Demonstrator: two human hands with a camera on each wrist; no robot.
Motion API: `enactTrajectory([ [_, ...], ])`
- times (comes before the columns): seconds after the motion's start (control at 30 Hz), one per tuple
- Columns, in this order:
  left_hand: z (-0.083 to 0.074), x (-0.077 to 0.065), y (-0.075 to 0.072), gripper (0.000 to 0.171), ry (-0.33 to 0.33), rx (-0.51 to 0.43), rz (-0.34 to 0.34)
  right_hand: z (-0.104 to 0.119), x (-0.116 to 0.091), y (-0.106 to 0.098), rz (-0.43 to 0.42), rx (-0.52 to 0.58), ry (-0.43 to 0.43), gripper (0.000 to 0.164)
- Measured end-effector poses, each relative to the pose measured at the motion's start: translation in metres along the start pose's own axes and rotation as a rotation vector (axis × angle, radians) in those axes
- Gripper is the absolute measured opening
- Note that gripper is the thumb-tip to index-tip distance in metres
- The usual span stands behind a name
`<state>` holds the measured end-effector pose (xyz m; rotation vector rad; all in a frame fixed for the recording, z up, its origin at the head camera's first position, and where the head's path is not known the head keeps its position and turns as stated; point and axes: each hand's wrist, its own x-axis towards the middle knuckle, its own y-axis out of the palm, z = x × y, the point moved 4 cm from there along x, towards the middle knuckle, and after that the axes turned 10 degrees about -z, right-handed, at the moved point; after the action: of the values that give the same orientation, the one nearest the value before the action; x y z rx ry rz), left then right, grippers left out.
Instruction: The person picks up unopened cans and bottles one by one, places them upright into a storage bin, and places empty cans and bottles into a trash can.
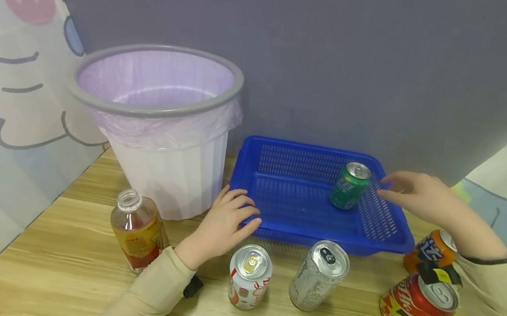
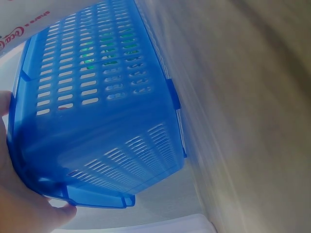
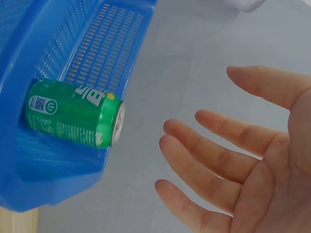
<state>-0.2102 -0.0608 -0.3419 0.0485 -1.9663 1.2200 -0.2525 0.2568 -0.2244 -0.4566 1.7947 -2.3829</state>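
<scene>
A green soda can [image 1: 350, 186] stands upright inside the blue plastic basket [image 1: 290, 237], toward its right end. My right hand [image 1: 420, 196] hovers over the basket's right rim with fingers spread and holds nothing; in the right wrist view the palm [image 3: 272, 184] faces the can across a gap. My left hand [image 1: 229, 220] rests at the basket's front left corner, its fingers lying over the rim. In the left wrist view, fingertips [image 2: 63, 213] show at the basket's edge. A white and red cola can [image 1: 249, 280] and a silver can [image 1: 318, 278] stand in front of the basket.
A white bin [image 1: 165, 171] with a purple liner stands behind left. Near it is an open bottle [image 1: 140, 234] holding reddish drink. An orange can [image 1: 430, 253] and a red can [image 1: 409, 307] stand by my right forearm. A grey panel [image 1: 321, 52] rises behind.
</scene>
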Motion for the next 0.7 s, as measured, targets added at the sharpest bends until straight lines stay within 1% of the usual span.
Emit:
enactTrajectory([
  [0.17, -0.001, 0.0, 0.0, 0.026, 0.014, -0.001, -0.013, -0.015, -0.009, 0.0, -0.009, 0.045, 0.011, 0.047],
  [0.43, -0.001, 0.001, -0.001, 0.027, 0.004, -0.004, 0.004, -0.047, -0.025, 0.002, 0.002, 0.122, 0.053, 0.045],
  [0.6, -0.001, 0.001, 0.001, 0.03, -0.004, -0.006, 0.016, -0.067, -0.036, 0.004, 0.018, 0.133, 0.096, 0.048],
  [0.7, 0.0, 0.001, 0.001, 0.029, -0.008, -0.01, 0.016, -0.075, -0.041, 0.006, 0.031, 0.128, 0.112, 0.05],
])
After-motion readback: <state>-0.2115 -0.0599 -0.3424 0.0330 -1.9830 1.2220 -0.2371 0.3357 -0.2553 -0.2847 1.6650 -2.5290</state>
